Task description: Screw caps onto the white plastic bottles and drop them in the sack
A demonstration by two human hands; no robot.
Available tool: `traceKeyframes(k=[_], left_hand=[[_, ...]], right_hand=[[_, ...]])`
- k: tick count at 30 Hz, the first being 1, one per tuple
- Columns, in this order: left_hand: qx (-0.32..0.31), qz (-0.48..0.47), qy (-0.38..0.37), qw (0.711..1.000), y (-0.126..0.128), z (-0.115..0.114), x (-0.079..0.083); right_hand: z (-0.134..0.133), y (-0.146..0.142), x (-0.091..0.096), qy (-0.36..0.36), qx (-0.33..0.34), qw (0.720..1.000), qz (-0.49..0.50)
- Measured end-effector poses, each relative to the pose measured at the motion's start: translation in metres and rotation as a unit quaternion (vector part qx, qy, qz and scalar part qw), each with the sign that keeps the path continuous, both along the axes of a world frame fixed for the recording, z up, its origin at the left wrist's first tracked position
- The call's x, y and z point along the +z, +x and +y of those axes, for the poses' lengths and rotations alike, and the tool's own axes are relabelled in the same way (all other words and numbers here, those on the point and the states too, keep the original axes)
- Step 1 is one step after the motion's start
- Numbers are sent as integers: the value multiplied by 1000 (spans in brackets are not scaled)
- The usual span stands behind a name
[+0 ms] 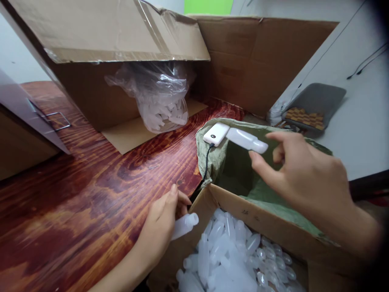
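Note:
At the near edge of the table, my left hand [165, 219] is closed around a small translucent plastic bottle [185, 225], its uncapped neck pointing right. My right hand [300, 170] is over a green sack [243, 166], thumb and forefinger apart. A capped plastic bottle [244, 139] is just beyond those fingertips, its cap end toward them and no clear grip on it. Below both hands, a cardboard box [264, 215] contains many loose uncapped bottles [221, 251] and a group of clear caps [275, 259].
A white power bank [216, 134] with a black cable lies on the sack's rim. On the red-brown wooden table [106, 207] stands a large open carton [127, 32] with a clear bag of white pieces [164, 109]. A grey dustpan-like tray [316, 105] is at right.

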State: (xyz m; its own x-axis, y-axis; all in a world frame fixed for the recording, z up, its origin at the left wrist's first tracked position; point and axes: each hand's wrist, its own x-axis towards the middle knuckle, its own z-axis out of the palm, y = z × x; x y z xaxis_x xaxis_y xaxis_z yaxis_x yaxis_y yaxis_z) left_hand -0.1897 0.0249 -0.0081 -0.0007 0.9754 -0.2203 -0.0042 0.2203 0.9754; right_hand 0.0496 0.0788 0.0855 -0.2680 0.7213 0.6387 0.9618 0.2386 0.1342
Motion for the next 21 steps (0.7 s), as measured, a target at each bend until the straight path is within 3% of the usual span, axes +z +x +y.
traceKeyframes(k=[2, 5, 9, 15, 18, 21], left_hand=[[4, 6, -12, 1000, 0, 1, 1], [-8, 42, 7, 999, 0, 1, 2], [-26, 97, 64, 993, 1, 0, 1], [-41, 117, 98, 987, 2, -1, -1], [-34, 121, 108, 986, 2, -3, -3], [-37, 124, 116, 985, 3, -5, -5]], right_hand=[[8, 6, -1, -45, -33, 998, 30], [11, 2, -6, -140, 69, 984, 84], [1, -18, -11, -278, 187, 932, 141], [-11, -35, -22, -425, 322, 836, 131], [-16, -39, -30, -487, 351, 794, 100], [-22, -44, -37, -514, 336, 784, 93]])
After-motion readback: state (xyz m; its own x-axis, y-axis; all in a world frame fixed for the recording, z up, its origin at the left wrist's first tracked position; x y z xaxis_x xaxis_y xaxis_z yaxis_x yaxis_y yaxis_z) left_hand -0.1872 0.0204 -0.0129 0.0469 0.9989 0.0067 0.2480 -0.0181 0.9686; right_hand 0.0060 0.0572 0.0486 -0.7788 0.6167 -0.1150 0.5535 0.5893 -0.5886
